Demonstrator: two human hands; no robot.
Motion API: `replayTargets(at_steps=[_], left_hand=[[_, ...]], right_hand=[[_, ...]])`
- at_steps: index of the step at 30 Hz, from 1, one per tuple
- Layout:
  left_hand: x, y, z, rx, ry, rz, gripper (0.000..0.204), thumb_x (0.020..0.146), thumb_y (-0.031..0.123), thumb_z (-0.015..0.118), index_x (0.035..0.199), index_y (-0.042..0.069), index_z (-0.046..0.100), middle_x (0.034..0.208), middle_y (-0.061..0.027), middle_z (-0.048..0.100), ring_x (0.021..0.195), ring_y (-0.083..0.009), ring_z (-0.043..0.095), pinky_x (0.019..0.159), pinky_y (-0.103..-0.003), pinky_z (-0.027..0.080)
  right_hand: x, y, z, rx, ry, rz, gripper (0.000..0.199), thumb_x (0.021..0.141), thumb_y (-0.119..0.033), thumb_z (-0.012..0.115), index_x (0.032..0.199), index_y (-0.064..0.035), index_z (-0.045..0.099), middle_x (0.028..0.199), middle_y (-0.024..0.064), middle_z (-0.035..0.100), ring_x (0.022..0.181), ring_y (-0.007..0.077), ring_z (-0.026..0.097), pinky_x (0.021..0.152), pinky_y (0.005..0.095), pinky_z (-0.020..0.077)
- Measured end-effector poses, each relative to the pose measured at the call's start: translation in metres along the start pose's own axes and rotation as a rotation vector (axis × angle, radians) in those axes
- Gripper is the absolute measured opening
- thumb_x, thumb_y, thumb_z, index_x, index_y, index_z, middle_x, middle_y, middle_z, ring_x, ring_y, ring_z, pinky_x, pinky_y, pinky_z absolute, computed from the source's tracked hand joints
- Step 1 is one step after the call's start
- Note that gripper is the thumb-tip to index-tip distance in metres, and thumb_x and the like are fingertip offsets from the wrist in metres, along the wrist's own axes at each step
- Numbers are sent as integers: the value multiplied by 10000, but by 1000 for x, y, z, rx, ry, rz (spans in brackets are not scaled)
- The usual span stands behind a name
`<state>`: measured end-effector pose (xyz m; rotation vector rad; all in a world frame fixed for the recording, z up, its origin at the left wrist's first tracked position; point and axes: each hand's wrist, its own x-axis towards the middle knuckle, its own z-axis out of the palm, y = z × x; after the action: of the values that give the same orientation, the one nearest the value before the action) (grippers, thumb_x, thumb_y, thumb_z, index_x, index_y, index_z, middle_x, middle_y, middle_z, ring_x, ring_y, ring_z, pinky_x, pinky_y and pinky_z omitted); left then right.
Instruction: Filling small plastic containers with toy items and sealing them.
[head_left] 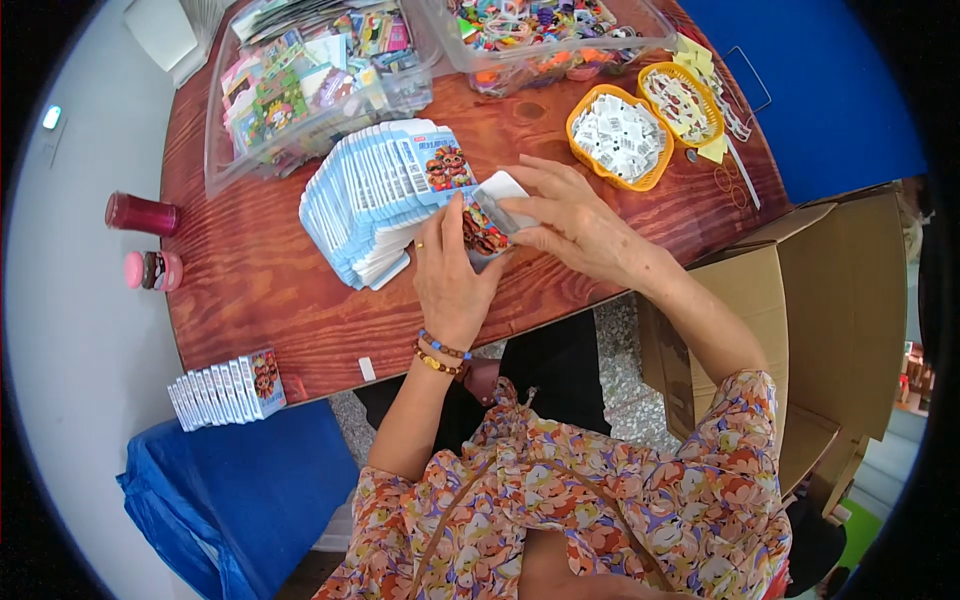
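Near the middle of the table, my left hand [453, 275] grips a small box [484, 232] printed with reddish cartoon figures. A ring and two beaded bracelets are on that hand and wrist. My right hand [570, 222] is closed, pinching a flat white-and-grey piece [498, 190] at the box's upper end. Whether this piece is a flap of the box or a separate packet, I cannot tell. Just beyond my left hand lies a fanned stack of flat light-blue-and-white boxes [370, 195], the top one showing the same cartoon figures.
Clear bins hold printed packets [290, 95] and small colourful pieces [530, 20]. Yellow baskets hold white packets [620, 135] and white loops [680, 100]. A row of filled-looking boxes [225, 392] stands at the left edge. An open carton [740, 320] stands right of me.
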<state>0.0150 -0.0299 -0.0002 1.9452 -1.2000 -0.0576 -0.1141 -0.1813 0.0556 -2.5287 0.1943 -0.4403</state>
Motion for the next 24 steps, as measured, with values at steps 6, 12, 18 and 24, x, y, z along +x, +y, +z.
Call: replayTargets(at_steps=[6,12,18,24], left_hand=[[-1,-6,8,-113,-28,-30,828,707,165,859,1405,9,443,1265,-214,516,1172,-399,510,1000,-454,440],[-21,11,-2,-223,-84,-93,808,732,210,860,1395,-23,459,1264,-219,516,1184,-385,509,1003,-452,430],[-53,6,-1,-232,-72,-62,843,715,134,846,1428,-11,420,1310,-198,516,1212,-377,512,1018,-439,434],[-57,-1,1,-247,-82,-64,925,671,114,864,1458,0,392,1349,-199,507,1236,-374,505,1017,-444,450]], right_hand=[[7,9,-7,12,25,-49,352,885,-161,716,1216,-52,665,1365,175,567,1351,388,449,1097,469,394],[77,74,-102,23,362,177,228,939,-155,622,1058,19,710,1096,139,719,999,268,689,883,373,528],[177,209,-121,-509,129,392,253,872,-265,636,998,-65,725,906,138,723,867,310,690,775,410,534],[208,227,-100,-527,-201,627,350,849,-375,676,1082,-118,727,1052,130,722,1023,306,685,869,449,540]])
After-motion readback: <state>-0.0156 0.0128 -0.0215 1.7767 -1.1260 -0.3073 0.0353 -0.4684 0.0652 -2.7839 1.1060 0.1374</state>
